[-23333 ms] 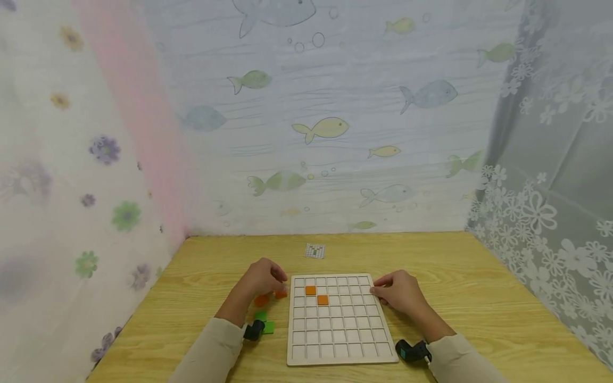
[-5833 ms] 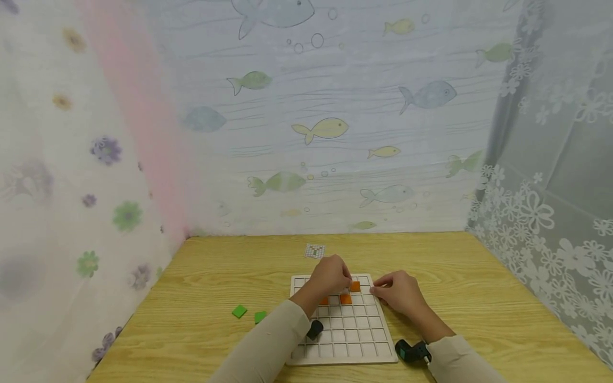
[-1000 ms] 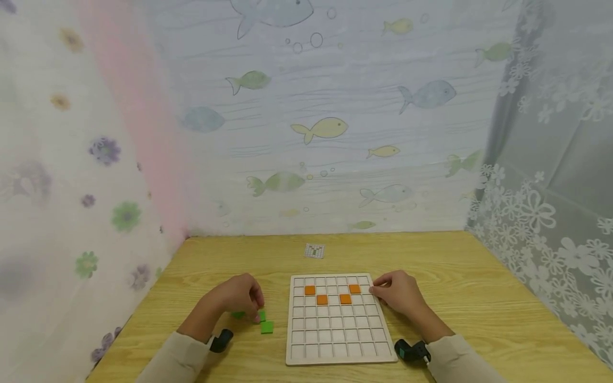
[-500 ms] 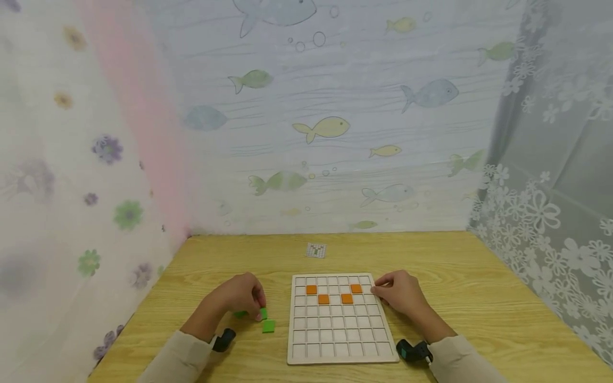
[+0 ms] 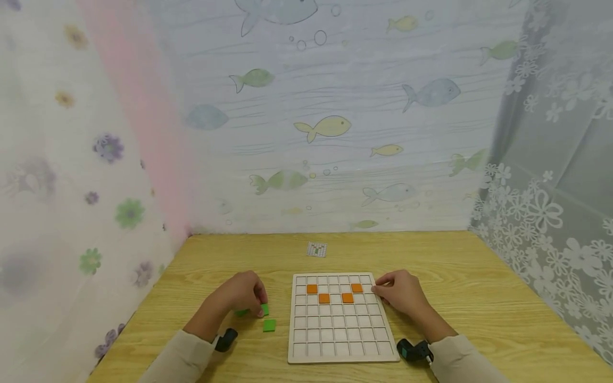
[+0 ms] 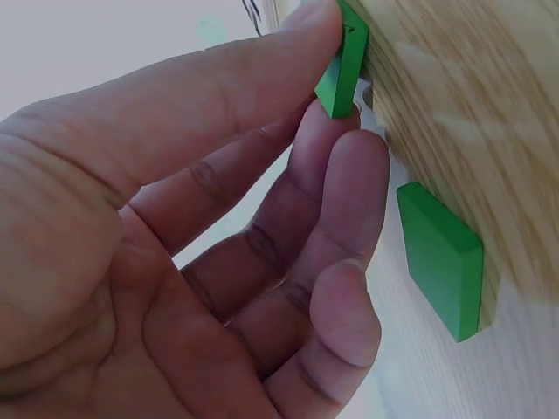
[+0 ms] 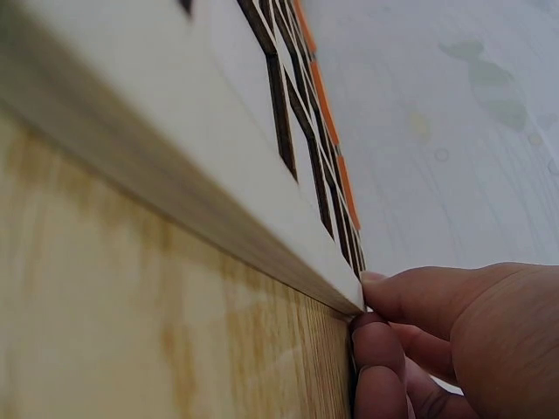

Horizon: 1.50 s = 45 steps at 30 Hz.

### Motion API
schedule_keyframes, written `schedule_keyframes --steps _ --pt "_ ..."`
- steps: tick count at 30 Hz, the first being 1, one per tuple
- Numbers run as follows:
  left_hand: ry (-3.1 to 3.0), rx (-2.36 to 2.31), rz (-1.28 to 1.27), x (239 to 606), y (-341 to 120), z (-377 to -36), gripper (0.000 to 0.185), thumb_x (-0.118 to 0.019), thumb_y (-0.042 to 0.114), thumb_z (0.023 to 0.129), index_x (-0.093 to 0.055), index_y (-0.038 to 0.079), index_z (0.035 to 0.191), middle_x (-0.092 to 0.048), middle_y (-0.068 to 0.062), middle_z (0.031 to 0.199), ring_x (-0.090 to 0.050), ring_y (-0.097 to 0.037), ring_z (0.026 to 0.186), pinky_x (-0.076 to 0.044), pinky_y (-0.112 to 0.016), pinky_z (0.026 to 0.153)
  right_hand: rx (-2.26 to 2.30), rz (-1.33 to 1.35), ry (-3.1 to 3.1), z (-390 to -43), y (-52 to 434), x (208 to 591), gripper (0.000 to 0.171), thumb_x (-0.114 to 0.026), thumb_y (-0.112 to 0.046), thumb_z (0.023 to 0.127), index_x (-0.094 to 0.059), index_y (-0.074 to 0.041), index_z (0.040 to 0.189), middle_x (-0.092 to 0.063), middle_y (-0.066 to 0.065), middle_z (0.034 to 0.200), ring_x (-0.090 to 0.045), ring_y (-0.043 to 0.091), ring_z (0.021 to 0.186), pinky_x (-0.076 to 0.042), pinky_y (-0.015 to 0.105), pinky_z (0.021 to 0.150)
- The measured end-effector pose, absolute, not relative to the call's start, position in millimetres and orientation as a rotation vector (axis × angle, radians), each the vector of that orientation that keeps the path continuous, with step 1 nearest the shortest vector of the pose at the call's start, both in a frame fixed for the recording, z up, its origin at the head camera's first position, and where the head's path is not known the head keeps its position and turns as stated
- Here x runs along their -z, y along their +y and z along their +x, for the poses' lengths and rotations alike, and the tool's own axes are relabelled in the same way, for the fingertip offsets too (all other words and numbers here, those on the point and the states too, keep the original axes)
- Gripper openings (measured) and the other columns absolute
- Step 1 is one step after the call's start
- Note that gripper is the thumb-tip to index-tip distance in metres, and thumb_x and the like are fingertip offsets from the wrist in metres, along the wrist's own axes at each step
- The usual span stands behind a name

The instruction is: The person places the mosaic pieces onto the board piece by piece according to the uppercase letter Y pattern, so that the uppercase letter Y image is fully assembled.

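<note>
My left hand (image 5: 241, 293) is at the left of the board, pinching a green square tile (image 6: 351, 61) between thumb and fingertips; the tile stands tilted on edge in the left wrist view. A second green tile (image 5: 269, 325) lies flat just in front of that hand, and another green tile (image 5: 241, 312) is partly covered by it. The pale wooden grid board (image 5: 330, 357) carries several orange tiles (image 5: 324, 298) in its upper rows, forming two slanting pairs. At its right edge, my right hand (image 5: 404, 293) grips the rim, thumb on top and fingers against the side.
A small printed card (image 5: 317, 249) with a coloured grid pattern lies behind the board. The wooden table (image 5: 445, 266) ends at a fish-patterned curtain (image 5: 325, 202). A dark wrist camera (image 5: 414, 351) sits beside the board's lower right corner.
Two more orange tiles are on the board than at first. My left hand has gone from over the board to the green tiles and taken one up. The right hand stays put.
</note>
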<state>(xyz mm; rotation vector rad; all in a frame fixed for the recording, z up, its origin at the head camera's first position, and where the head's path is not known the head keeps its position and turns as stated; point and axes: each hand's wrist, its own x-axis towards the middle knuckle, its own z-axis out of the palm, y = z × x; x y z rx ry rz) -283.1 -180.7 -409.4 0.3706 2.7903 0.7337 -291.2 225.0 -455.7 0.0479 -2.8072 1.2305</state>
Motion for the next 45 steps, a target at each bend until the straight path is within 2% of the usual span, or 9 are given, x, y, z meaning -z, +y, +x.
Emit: schedule_keyframes --steps 10,20,27,45 --pt "2.812 -0.753 0.400 411 -179 -282 0.022 -0.092 0.007 0.076 -0.073 0.016 0.080 -0.066 0.001 0.079 -0.060 -0.018 0.072 -0.051 -0.036 0.065 -1.236 0.052 -2.790 -294 225 459 0.014 -0.081 -0.020 0.090 -0.081 -0.011 0.100 -0.069 -0.001 0.067 -0.064 0.016 0.058 -0.050 0.032 0.056" --pt "2.857 -0.769 0.409 411 -176 -284 0.016 -0.089 0.012 0.080 -0.074 0.019 0.078 -0.068 0.004 0.077 -0.060 -0.017 0.071 -0.052 -0.036 0.065 -1.236 0.037 -2.796 -293 226 460 0.014 -0.081 -0.021 0.091 -0.081 -0.011 0.101 -0.069 0.000 0.067 -0.064 0.016 0.058 -0.050 0.032 0.056" --pt "2.854 -0.812 0.413 410 -175 -286 0.016 -0.090 0.019 0.082 -0.074 0.021 0.079 -0.068 0.005 0.081 -0.061 -0.016 0.076 -0.052 -0.036 0.068 -1.250 0.045 -2.794 -292 227 459 0.015 -0.080 -0.021 0.091 -0.081 -0.011 0.102 -0.069 0.000 0.068 -0.064 0.016 0.058 -0.051 0.033 0.057" --pt "2.813 -0.958 0.546 405 -155 -285 0.012 -0.085 0.018 0.087 -0.075 0.018 0.081 -0.069 0.005 0.077 -0.062 -0.016 0.070 -0.051 -0.034 0.063 -1.246 0.047 -2.800 -290 225 455 0.015 -0.080 -0.021 0.091 -0.081 -0.011 0.103 -0.070 0.000 0.068 -0.064 0.015 0.059 -0.051 0.032 0.057"
